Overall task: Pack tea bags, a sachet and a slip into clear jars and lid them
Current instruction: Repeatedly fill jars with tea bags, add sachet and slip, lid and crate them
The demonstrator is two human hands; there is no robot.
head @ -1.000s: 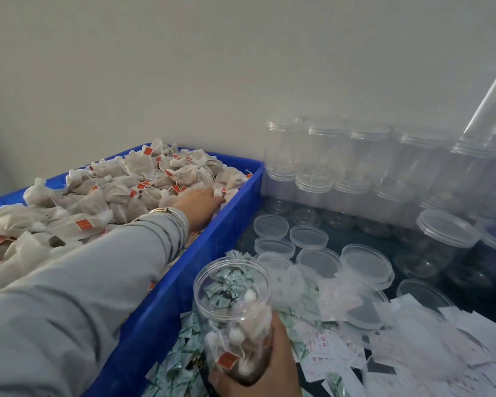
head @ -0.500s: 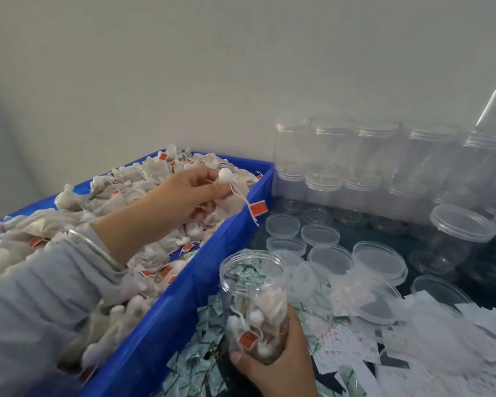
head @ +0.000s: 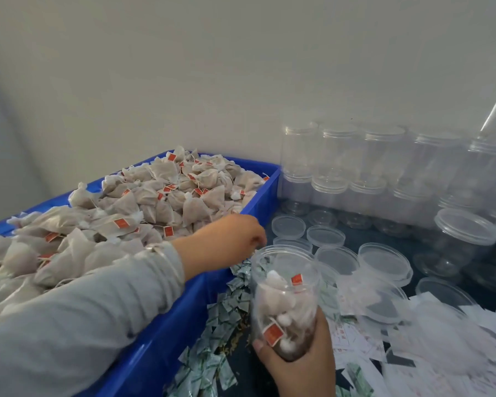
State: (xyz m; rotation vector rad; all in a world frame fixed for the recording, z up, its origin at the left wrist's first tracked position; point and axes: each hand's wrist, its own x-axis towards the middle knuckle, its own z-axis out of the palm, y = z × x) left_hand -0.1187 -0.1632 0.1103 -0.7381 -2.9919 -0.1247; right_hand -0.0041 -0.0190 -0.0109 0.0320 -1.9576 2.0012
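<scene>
- Head view: the right hand (head: pixel 297 356) grips the clear jar (head: pixel 284 296) round its lower body, above the sachets (head: pixel 221 319) on the table.
- Jar upright, long axis vertical, mouth open upward, part filled with tea bags (head: pixel 275 299).
- Left hand (head: pixel 229 239) at the jar rim, beside the blue crate (head: pixel 258 202); fingers blurred, grip cannot be told.
- Judgement: jar light, stiff, smooth; hold low on the wall. Bags soft; pinch by the knot.

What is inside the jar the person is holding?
The jar, gripped by the right hand, holds several tea bags with red tags. Its bottom is covered by the fingers, so any sachet or slip there cannot be seen.
</scene>
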